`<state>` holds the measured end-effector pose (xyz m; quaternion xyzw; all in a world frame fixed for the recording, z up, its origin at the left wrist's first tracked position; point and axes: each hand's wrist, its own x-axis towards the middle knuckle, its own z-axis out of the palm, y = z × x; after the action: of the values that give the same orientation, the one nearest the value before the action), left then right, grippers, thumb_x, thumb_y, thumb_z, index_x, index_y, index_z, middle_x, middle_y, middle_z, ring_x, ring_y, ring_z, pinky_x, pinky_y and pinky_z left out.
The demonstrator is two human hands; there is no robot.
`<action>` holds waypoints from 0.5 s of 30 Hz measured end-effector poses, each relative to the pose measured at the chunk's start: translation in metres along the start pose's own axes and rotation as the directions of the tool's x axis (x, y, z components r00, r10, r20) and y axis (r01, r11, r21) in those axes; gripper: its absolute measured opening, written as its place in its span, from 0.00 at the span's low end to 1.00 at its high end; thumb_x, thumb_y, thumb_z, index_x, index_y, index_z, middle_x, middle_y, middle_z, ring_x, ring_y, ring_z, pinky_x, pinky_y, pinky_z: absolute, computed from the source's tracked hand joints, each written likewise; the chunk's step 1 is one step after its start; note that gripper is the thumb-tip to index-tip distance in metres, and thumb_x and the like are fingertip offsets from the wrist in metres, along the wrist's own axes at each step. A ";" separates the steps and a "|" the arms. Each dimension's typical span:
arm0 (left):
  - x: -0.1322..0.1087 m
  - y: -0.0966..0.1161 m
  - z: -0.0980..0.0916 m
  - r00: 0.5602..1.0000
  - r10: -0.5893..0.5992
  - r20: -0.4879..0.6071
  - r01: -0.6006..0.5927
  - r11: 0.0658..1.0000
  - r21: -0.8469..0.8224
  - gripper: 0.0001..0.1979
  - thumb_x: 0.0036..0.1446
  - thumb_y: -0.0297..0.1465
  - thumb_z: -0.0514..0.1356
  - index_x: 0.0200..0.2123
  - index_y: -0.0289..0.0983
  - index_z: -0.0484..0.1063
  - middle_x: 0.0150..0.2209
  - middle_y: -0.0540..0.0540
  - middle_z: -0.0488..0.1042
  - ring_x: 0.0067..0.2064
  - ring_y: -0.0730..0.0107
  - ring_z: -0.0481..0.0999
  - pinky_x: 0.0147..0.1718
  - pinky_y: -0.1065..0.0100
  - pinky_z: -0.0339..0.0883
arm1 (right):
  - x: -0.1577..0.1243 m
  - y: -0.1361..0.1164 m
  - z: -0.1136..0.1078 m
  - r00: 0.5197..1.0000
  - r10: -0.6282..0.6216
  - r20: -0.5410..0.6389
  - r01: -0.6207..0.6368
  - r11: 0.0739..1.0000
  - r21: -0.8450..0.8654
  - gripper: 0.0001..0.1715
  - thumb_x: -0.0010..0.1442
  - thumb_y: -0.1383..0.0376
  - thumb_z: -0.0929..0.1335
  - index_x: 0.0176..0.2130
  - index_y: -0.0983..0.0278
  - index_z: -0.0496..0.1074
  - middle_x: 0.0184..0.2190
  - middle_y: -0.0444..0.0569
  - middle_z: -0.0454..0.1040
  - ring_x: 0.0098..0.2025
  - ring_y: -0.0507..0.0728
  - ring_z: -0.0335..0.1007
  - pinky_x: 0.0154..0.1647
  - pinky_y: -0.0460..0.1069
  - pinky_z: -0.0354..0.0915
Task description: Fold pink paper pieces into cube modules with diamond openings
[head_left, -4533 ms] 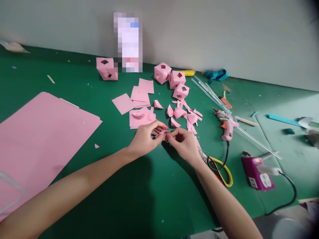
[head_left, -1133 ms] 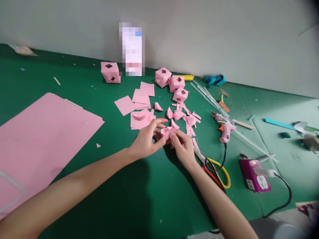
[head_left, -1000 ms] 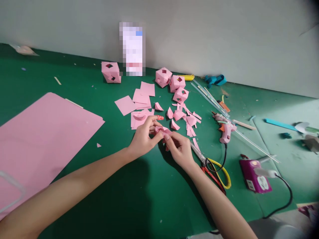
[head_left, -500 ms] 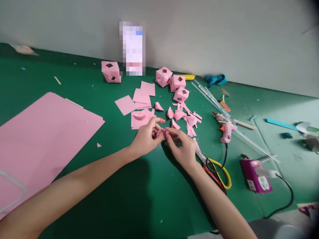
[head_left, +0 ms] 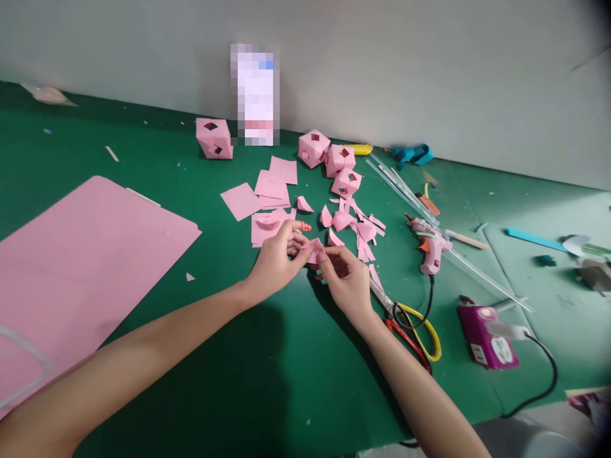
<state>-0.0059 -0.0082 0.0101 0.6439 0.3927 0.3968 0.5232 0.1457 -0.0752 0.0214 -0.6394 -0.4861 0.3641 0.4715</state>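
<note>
Both my hands meet over the green table, pinching one small folded pink paper piece [head_left: 315, 248]. My left hand [head_left: 277, 261] grips it from the left with thumb and fingertips. My right hand [head_left: 346, 280] pinches its right side, fingers curled. Just beyond lie several folded pink paper units [head_left: 344, 219] and flat pink squares [head_left: 270, 187]. Finished pink paper cubes [head_left: 312, 147] stand further back, with another cube [head_left: 214, 137] to the left.
A large pink sheet [head_left: 81, 254] covers the left of the green table [head_left: 267, 369]. Scissors [head_left: 410, 321] lie by my right wrist. A pink glue gun [head_left: 432, 245], clear glue sticks [head_left: 405, 191] and a purple socket [head_left: 487, 334] sit to the right.
My fingers have kept working the small pink piece, turning and pressing it. Both hands stayed in about the same spot. The view shifted slightly.
</note>
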 end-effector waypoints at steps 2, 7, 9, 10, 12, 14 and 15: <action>0.000 -0.002 0.001 1.000 0.009 0.009 -0.009 1.000 0.029 0.15 0.63 0.32 0.63 0.50 0.39 0.64 0.35 0.48 0.79 0.37 0.69 0.83 0.37 0.69 0.78 | 0.001 -0.001 -0.001 1.000 -0.023 -0.008 0.022 0.997 -0.080 0.16 0.64 0.52 0.71 0.42 0.61 0.78 0.33 0.50 0.84 0.32 0.57 0.81 0.30 0.50 0.77; -0.001 -0.003 0.001 1.000 0.017 0.022 -0.018 0.996 0.087 0.15 0.62 0.29 0.64 0.50 0.40 0.64 0.34 0.50 0.79 0.36 0.69 0.84 0.38 0.68 0.79 | 0.001 -0.001 -0.003 0.993 -0.114 -0.013 0.108 0.965 -0.240 0.16 0.68 0.54 0.69 0.41 0.62 0.81 0.34 0.50 0.85 0.31 0.56 0.81 0.32 0.50 0.74; -0.001 -0.003 0.002 1.000 0.017 0.008 -0.018 0.995 0.095 0.16 0.61 0.28 0.64 0.50 0.40 0.64 0.34 0.50 0.79 0.37 0.69 0.84 0.39 0.68 0.80 | 0.001 0.000 -0.003 0.993 -0.120 -0.017 0.112 0.960 -0.256 0.16 0.69 0.55 0.67 0.42 0.61 0.81 0.34 0.50 0.85 0.30 0.57 0.81 0.33 0.50 0.75; 0.000 -0.003 0.002 1.000 0.019 -0.002 -0.019 0.996 0.092 0.16 0.61 0.27 0.64 0.49 0.40 0.64 0.35 0.50 0.80 0.38 0.69 0.84 0.40 0.68 0.80 | 0.000 0.001 -0.002 0.993 -0.118 -0.020 0.108 0.961 -0.256 0.16 0.69 0.55 0.67 0.42 0.61 0.81 0.34 0.50 0.85 0.31 0.57 0.81 0.33 0.51 0.75; 0.000 -0.003 0.003 1.000 0.020 -0.018 -0.018 0.997 0.074 0.15 0.62 0.27 0.64 0.49 0.40 0.64 0.36 0.50 0.80 0.38 0.69 0.84 0.40 0.68 0.80 | 0.000 0.001 -0.001 0.993 -0.114 -0.041 0.100 0.964 -0.246 0.15 0.69 0.55 0.67 0.42 0.61 0.81 0.34 0.50 0.85 0.30 0.57 0.81 0.35 0.52 0.76; 0.001 -0.003 0.004 1.000 0.007 -0.023 -0.006 0.999 0.044 0.15 0.62 0.28 0.64 0.50 0.40 0.64 0.37 0.48 0.81 0.39 0.70 0.84 0.40 0.68 0.80 | 0.000 0.001 0.001 0.991 -0.112 -0.073 0.094 0.970 -0.222 0.14 0.68 0.55 0.68 0.41 0.61 0.80 0.34 0.50 0.85 0.30 0.57 0.81 0.36 0.52 0.76; 0.001 -0.003 0.004 1.000 -0.003 -0.019 0.003 1.000 0.028 0.15 0.63 0.28 0.64 0.50 0.40 0.64 0.38 0.48 0.81 0.39 0.69 0.85 0.40 0.68 0.80 | 0.000 0.001 0.002 0.990 -0.110 -0.086 0.090 0.974 -0.206 0.14 0.68 0.55 0.69 0.40 0.61 0.80 0.34 0.50 0.85 0.29 0.57 0.80 0.36 0.52 0.76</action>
<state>-0.0019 -0.0082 0.0064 0.6468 0.4042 0.3967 0.5108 0.1438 -0.0751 0.0198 -0.6754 -0.5287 0.2575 0.4449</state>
